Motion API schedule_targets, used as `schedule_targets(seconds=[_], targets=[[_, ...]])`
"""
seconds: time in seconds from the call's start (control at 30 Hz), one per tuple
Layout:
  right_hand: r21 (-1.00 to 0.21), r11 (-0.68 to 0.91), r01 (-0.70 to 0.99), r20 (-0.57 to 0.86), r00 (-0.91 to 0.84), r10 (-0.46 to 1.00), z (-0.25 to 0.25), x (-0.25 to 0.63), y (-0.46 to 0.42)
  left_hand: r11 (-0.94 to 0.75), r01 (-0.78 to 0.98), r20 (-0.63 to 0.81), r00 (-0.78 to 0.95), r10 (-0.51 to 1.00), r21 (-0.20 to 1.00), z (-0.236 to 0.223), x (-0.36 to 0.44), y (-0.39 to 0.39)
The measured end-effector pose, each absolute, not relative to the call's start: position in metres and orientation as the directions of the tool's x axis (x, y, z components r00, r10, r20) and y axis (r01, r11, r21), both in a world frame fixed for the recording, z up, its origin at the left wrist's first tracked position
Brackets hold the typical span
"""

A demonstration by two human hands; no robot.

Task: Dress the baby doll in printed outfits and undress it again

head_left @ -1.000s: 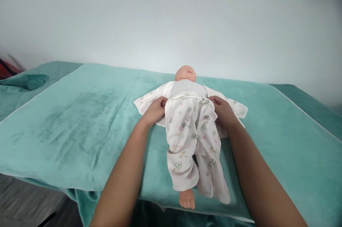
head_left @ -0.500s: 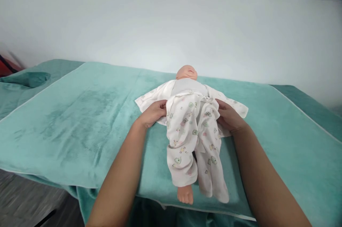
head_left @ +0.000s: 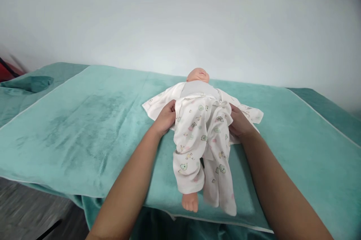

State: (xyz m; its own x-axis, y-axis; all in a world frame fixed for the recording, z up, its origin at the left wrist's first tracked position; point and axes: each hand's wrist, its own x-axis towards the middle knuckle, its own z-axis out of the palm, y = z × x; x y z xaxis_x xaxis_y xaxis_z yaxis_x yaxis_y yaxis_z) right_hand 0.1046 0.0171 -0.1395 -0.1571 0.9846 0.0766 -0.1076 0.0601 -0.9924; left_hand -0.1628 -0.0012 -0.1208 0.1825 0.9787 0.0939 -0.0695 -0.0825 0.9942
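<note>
A baby doll (head_left: pixel 198 75) lies on its back, its head toward the wall. White printed pants (head_left: pixel 194 131) cover its hips and legs; one bare foot (head_left: pixel 190 202) pokes out of the left leg, while the other cuff hides its foot. My left hand (head_left: pixel 166 116) grips the pants' waist side at the left, fingers closed. At the opposite side my right hand (head_left: pixel 239 121) holds the pants' waist, its fingertips partly hidden behind the cloth. A white printed top (head_left: pixel 163 101) with spread sleeves lies under and around the doll's grey-white torso (head_left: pixel 199 88).
A green plush cover (head_left: pixel 79 131) lies over the bed, with a white-edged seam at each side. Behind it rises a white wall (head_left: pixel 169 25) with a dark band on top. Something red (head_left: pixel 7 71) stands at the far left, and grey floor (head_left: pixel 34 210) shows lower left.
The pants' legs and the bare foot have swung slightly left and up. Both hands keep hold at the waist sides, with the right hand shifted a little outward.
</note>
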Motion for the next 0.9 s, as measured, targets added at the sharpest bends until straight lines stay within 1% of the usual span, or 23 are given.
schedule_targets(seconds=[0.1,0.23,0.3,0.37,0.47,0.6,0.7,0.77,0.9], targets=[[-0.993,0.083,-0.084,0.091,-0.100,0.991,-0.137,0.096,0.015,-0.083,-0.028,0.085,0.101,0.991,0.996,-0.122,-0.157,-0.002],[-0.992,0.106,-0.074,0.114,-0.110,0.987,-0.130,0.091,0.010,-0.105,0.018,0.104,0.012,0.994,0.994,-0.118,-0.150,-0.004],[-0.991,0.082,-0.107,0.096,-0.140,0.986,-0.128,0.092,0.009,-0.109,0.004,0.109,0.011,0.994,0.994,-0.116,-0.148,-0.005],[-0.988,0.039,-0.150,0.067,-0.184,0.981,-0.128,0.096,0.010,-0.110,-0.047,0.111,0.023,0.994,0.993,-0.116,-0.148,-0.006],[-0.987,-0.006,-0.162,0.035,-0.244,0.969,-0.131,0.105,0.013,-0.114,-0.115,0.117,0.024,0.993,0.987,-0.114,-0.149,-0.008],[-0.993,-0.023,-0.117,0.010,-0.270,0.963,-0.136,0.110,0.015,-0.122,-0.078,0.123,-0.003,0.992,0.989,-0.108,-0.151,-0.011],[-0.992,-0.022,-0.120,0.011,-0.267,0.964,-0.137,0.108,0.015,-0.109,-0.057,0.108,-0.011,0.994,0.992,-0.105,-0.152,-0.011],[-0.992,-0.025,-0.127,0.010,-0.272,0.962,-0.136,0.105,0.014,-0.087,-0.041,0.086,-0.028,0.996,0.995,-0.104,-0.153,-0.011],[-0.997,-0.040,-0.071,-0.018,-0.293,0.956,-0.134,0.099,0.012,-0.020,-0.008,0.019,-0.077,0.997,1.000,-0.106,-0.154,-0.009]])
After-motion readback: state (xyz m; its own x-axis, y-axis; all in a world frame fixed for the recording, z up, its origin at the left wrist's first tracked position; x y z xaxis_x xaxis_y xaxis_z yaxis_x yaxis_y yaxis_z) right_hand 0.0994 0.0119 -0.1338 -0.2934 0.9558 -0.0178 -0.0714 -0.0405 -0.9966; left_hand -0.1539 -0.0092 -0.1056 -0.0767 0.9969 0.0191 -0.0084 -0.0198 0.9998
